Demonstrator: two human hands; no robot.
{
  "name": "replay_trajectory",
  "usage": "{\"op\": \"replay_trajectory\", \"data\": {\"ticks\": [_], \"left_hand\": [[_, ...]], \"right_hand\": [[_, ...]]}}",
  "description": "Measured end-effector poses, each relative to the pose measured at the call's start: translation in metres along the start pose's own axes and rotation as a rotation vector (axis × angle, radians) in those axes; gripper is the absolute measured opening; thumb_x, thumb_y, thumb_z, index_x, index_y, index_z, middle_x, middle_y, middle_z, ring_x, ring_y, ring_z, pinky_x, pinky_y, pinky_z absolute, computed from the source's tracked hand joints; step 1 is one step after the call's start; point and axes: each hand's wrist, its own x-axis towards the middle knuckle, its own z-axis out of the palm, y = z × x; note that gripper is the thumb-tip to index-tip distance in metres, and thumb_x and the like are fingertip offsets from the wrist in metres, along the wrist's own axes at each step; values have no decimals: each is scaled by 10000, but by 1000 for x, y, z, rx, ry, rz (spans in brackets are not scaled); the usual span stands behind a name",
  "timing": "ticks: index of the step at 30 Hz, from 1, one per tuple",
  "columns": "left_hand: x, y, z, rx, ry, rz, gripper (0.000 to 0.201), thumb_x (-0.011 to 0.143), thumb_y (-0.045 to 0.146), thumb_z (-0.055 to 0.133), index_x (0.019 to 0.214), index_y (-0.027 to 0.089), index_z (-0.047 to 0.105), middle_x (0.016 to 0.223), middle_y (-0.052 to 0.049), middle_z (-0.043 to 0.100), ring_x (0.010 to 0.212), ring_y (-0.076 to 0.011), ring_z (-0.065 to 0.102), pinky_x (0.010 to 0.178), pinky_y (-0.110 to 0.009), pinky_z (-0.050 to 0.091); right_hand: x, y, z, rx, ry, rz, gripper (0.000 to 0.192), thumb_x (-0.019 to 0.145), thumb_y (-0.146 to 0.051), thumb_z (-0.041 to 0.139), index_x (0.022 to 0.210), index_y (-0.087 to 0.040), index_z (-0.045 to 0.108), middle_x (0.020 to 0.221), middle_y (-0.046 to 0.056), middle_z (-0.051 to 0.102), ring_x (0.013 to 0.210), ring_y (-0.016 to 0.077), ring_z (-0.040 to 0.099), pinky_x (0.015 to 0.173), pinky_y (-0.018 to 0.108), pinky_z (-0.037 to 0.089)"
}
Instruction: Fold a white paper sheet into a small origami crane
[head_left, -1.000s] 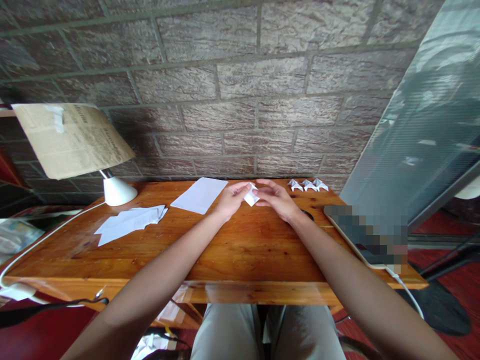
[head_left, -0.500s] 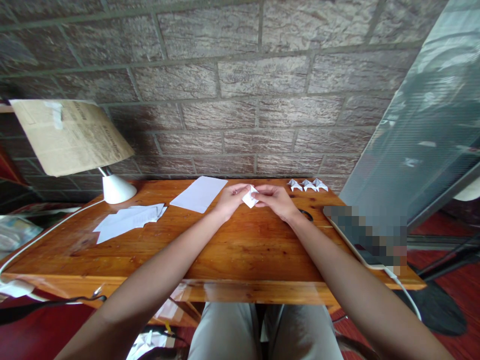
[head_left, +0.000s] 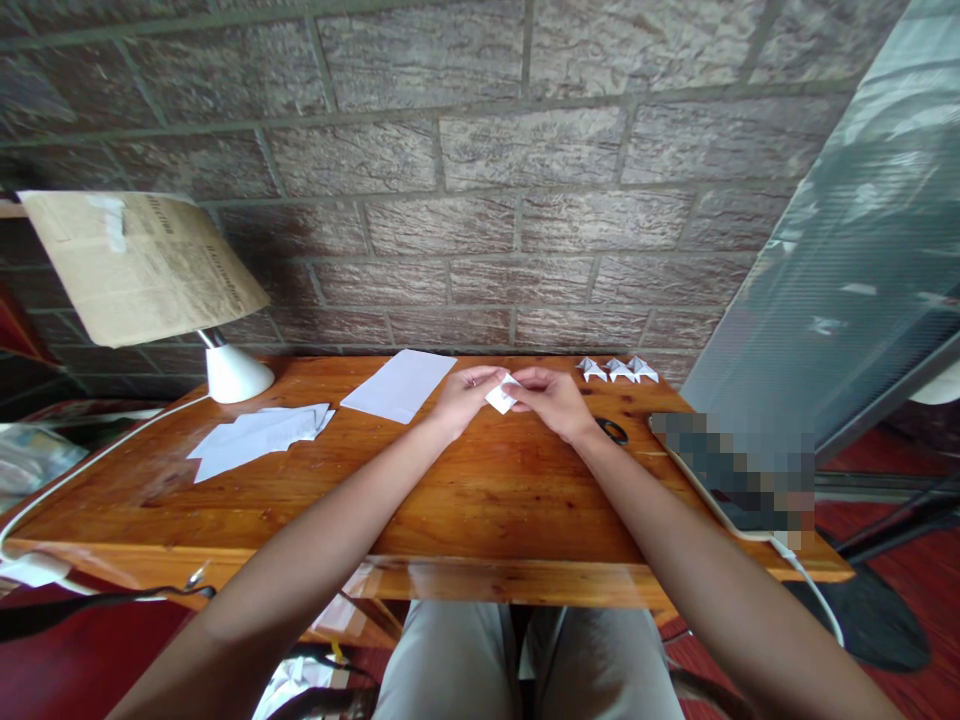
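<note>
Between my two hands is a small folded piece of white paper (head_left: pixel 500 399), held just above the wooden desk. My left hand (head_left: pixel 466 398) pinches its left side between thumb and fingers. My right hand (head_left: pixel 553 399) grips the right side, its thumb lying on the paper's face. The fingertips behind the paper are partly hidden. To the right, near the wall, three folded white paper figures (head_left: pixel 617 371) stand in a row. A black ring-shaped handle (head_left: pixel 612 431) shows beside my right wrist; the rest of it is hidden.
A white sheet (head_left: pixel 400 385) lies left of my hands, with several loose paper pieces (head_left: pixel 259 438) farther left. A lamp (head_left: pixel 238 374) stands at the back left of the desk (head_left: pixel 510 510). On the right lies a tablet-like device (head_left: pixel 724 480) with a white cable.
The folded paper has tilted slightly, and my right thumb has shifted a little on it. Both hands keep hold. The view has moved slightly, showing more of the black handle.
</note>
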Motion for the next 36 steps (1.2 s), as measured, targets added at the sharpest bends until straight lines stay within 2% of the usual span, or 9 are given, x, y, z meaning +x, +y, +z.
{"op": "replay_trajectory", "data": {"ticks": [8,16,22,25,31,36], "left_hand": [[2,4,1,-29,47,43,391,608,439,841,865,159,748,839,-39,722,749,-138,602,749,-287,453],[2,0,-1,11,48,61,392,628,442,829,884,155,753,873,-52,732,792,-157,620,772,-295,455],[4,3,-2,-73,94,17,442,570,441,862,888,158,742,855,-48,727,776,-160,628,774,-316,478],[4,3,-2,-98,108,18,438,559,437,869,871,157,741,840,-46,725,761,-153,626,766,-313,480],[4,1,0,-119,148,74,419,557,430,872,843,149,748,815,-48,730,739,-148,626,739,-293,468],[5,4,2,-97,189,157,444,532,470,872,817,155,742,784,-35,732,699,-138,612,692,-269,457]], "right_hand": [[-2,-7,-3,61,-106,126,361,636,-426,854,863,-166,752,802,35,754,696,122,696,751,272,617],[-2,-7,-3,13,-104,96,358,625,-423,855,849,-164,752,795,27,752,700,125,689,723,263,603],[-3,-8,-1,-3,-173,38,354,601,-355,867,873,-172,734,767,1,735,688,108,667,693,228,574],[-3,-7,3,24,-135,51,315,608,-320,854,856,-177,723,760,-4,732,675,107,665,677,229,569],[-5,-5,10,136,-22,204,160,662,-219,809,782,-189,706,745,1,734,675,108,691,687,223,561],[-4,-3,10,266,-12,298,121,685,-176,790,775,-198,713,755,4,751,718,115,715,701,209,554]]}}
